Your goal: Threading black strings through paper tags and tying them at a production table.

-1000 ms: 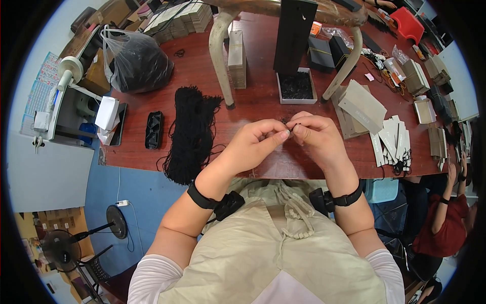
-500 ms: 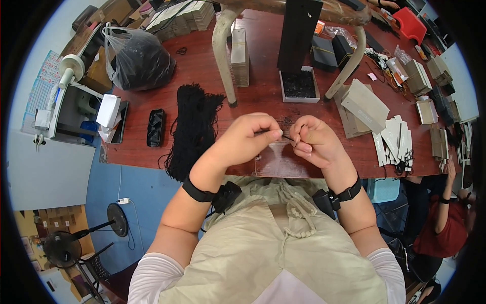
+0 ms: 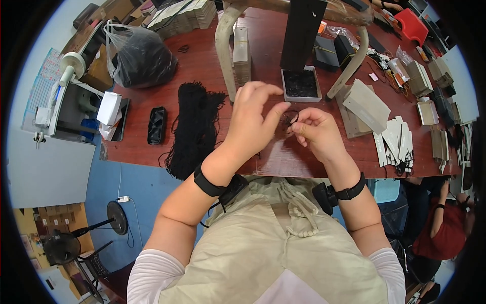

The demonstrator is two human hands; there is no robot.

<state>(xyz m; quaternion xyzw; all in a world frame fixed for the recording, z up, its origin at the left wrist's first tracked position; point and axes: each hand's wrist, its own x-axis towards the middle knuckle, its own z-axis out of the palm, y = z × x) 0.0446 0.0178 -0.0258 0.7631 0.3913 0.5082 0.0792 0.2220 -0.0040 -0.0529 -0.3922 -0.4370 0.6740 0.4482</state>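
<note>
My right hand (image 3: pixel 320 133) pinches a thin black cord (image 3: pixel 293 119) between thumb and fingers; a small loop of it shows above the fingertips. My left hand (image 3: pixel 251 112) has its thumb and fingers apart, with nothing visible between them, just left of the cord. Right beyond both hands lies a shallow white box (image 3: pixel 302 100) of small black pieces (image 3: pixel 301 84). A thick bundle of black cords (image 3: pixel 194 129) is spread on the red-brown table (image 3: pixel 283 162), left of my left hand.
Over the table's far side stands a stool-like frame with pale legs (image 3: pixel 224 50) and a dark upright board (image 3: pixel 302 35). Grey cards (image 3: pixel 368 107) and white tags (image 3: pixel 394 141) lie to the right. At left are a black tray (image 3: pixel 156 125) and a stuffed plastic bag (image 3: pixel 139 55).
My left hand has let go of the cord, opened and moved forward toward the white box. My right hand keeps the cord, which now curls in a loop.
</note>
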